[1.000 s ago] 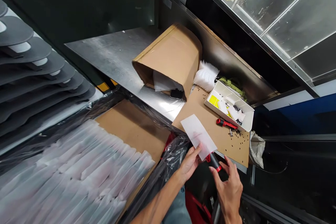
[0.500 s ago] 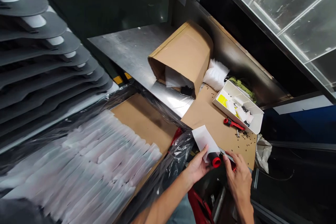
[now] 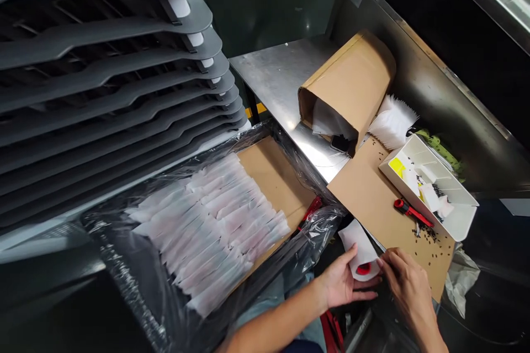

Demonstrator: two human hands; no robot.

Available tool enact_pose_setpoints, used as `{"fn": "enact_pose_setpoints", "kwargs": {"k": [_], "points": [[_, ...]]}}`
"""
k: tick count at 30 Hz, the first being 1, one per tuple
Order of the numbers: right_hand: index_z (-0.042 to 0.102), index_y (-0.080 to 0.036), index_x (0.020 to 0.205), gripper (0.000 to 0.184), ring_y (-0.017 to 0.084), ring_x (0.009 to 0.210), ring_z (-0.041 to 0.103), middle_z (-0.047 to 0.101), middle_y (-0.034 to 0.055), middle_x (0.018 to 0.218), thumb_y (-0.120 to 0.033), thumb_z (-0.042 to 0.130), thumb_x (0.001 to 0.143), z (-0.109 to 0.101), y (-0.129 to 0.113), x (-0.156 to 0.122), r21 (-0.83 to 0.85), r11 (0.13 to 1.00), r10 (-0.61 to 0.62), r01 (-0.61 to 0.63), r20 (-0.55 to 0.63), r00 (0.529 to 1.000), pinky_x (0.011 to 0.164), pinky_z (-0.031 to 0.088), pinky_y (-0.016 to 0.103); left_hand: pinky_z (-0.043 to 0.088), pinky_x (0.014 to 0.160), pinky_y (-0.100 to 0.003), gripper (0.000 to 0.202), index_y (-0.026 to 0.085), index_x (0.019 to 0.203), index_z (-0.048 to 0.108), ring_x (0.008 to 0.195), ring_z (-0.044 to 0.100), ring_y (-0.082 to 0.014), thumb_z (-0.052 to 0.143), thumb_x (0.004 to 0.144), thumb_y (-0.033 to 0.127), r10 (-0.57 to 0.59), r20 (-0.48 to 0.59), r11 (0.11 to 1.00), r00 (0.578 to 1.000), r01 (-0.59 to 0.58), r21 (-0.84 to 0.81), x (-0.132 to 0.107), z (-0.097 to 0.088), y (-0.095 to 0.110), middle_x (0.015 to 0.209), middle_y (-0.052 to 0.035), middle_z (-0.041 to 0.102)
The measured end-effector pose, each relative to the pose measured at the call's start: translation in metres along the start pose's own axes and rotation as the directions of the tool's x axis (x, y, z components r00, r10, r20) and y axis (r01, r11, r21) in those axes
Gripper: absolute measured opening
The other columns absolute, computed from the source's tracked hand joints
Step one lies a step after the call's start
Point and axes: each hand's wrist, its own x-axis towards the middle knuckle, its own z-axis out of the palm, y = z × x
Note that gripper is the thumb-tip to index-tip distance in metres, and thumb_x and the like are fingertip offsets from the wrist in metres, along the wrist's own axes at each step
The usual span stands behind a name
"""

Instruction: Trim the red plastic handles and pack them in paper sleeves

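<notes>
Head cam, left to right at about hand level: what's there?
Gray stacked trays → white paper strips → left hand → white paper around a red-capped roll → right hand → crumpled white plastic

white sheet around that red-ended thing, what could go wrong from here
The white sheet could crease or slip off the red-ended cylinder, since the left hand and right hand only cup it. The loose black bits on the cardboard sheet right beside it might stick to the paper and mark it.
</notes>
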Motion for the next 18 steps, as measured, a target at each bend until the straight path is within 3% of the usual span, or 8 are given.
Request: {"fn": "enact_pose_setpoints", "kwargs": {"k": [3,6,9,11,14,16,18], "points": [[0.066,-0.026,0.079,0.044,0.02,0.077,0.066,0.072,0.0019,0.084,-0.049,0.04,0.106,-0.001,-0.006,0.004,-0.044,0.98,-0.194,0.196,0.05,0.98,0.07,0.042,0.033,0.05,0.094,-0.045,0.066,0.009,0.109,0.07,0.087,0.072,-0.0247,0.07,0.083,0.069,-0.021,0.037,0.999,0.999,0.022,-0.029,-0.009,-0.014,0.004,0.09,-0.009,0.075],[0.067,-0.028,0.087,0.028,0.018,0.082,0.067,0.073,-0.0003,0.091,-0.041,0.05,0.104,0.0,-0.011,0.008,-0.067,0.936,-0.34,0.344,0.07,0.938,0.071,0.043,0.031,0.052,0.09,-0.038,0.048,0.01,0.102,0.072,0.079,0.07,-0.0194,0.079,0.082,0.054,0.009,-0.037,1.0,0.999,-0.009,0.012,-0.02,-0.025,0.007,0.086,-0.0064,0.074],[0.067,-0.028,0.088,0.023,0.019,0.084,0.068,0.074,0.0,0.092,-0.041,0.054,0.102,0.008,-0.017,0.011,-0.072,0.921,-0.383,0.383,0.023,0.924,0.073,0.045,0.032,0.054,0.082,-0.033,0.034,0.012,0.09,0.072,0.078,0.07,-0.0188,0.084,0.078,0.042,0.187,-0.156,0.978,0.97,-0.169,0.123,-0.034,-0.03,0.012,0.086,-0.0072,0.075],[0.068,-0.028,0.088,0.025,0.02,0.084,0.069,0.074,0.0004,0.092,-0.043,0.054,0.102,0.016,-0.023,0.014,-0.038,0.927,-0.374,0.374,0.005,0.927,0.073,0.047,0.033,0.056,0.081,-0.033,0.031,0.015,0.088,0.071,0.082,0.07,-0.02,0.087,0.076,0.038,0.34,-0.194,0.933,0.92,-0.305,0.19,-0.045,-0.032,0.018,0.088,-0.0066,0.076],[0.07,-0.029,0.095,0.026,0.022,0.089,0.071,0.076,0.0021,0.096,-0.044,0.051,0.104,0.031,-0.034,0.019,0.053,0.958,-0.282,0.282,-0.015,0.959,0.075,0.052,0.034,0.057,0.078,-0.03,0.034,0.016,0.101,0.071,0.086,0.072,-0.0206,0.09,0.073,0.025,0.518,-0.23,0.853,0.824,-0.476,0.213,-0.058,-0.035,0.038,0.096,-0.0072,0.077],[0.07,-0.029,0.104,0.027,0.023,0.093,0.073,0.077,0.0037,0.101,-0.048,0.05,0.103,0.042,-0.041,0.02,0.11,0.972,-0.205,0.208,-0.038,0.978,0.078,0.055,0.035,0.057,0.074,-0.029,0.033,0.014,0.103,0.071,0.083,0.073,-0.0209,0.087,0.074,0.013,0.591,-0.292,0.806,0.752,-0.566,0.174,-0.061,-0.039,0.064,0.096,-0.0086,0.078],[0.069,-0.028,0.109,0.031,0.024,0.095,0.074,0.077,0.0046,0.104,-0.052,0.05,0.103,0.057,-0.044,0.017,0.157,0.975,-0.153,0.16,-0.055,0.987,0.08,0.058,0.036,0.058,0.074,-0.028,0.024,0.013,0.098,0.071,0.08,0.073,-0.0197,0.08,0.078,0.005,0.626,-0.358,0.765,0.692,-0.634,0.112,-0.057,-0.044,0.102,0.092,-0.0073,0.077]]}}
